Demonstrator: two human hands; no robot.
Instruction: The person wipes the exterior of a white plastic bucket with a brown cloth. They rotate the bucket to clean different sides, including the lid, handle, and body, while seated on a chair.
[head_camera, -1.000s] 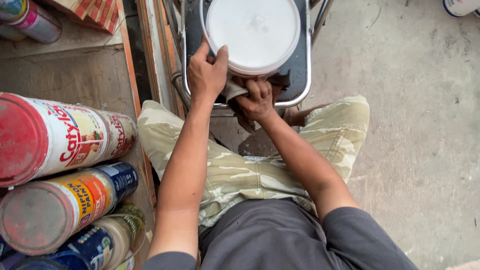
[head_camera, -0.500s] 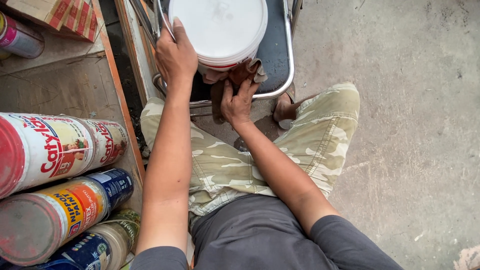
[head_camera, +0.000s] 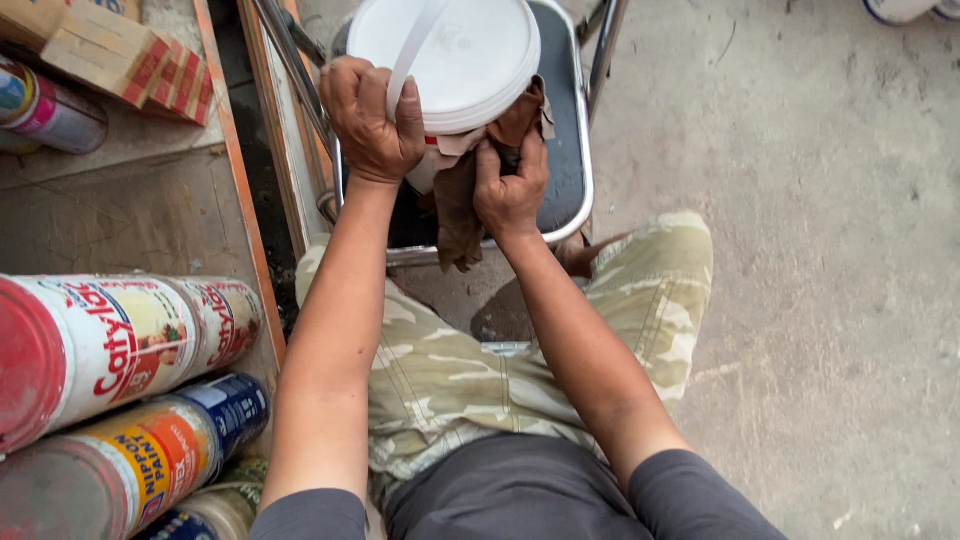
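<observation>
- Grey concrete floor fills the right side of the view, and a wooden shelf runs along the left.
- Left hand has its fingers closed over the rim and the flat white handle of a round white plastic bucket with its lid on.
- Right hand has its fingers curled around a crumpled brown cloth, pressing it against the near side of the bucket below the rim.
- That bucket stands on the dark seat of a metal-framed folding chair, just ahead of the person's knees in camouflage shorts.
- Large paint cans lie on their sides on the shelf at lower left, well apart from the hands; cardboard boxes sit on the shelf above them.
</observation>
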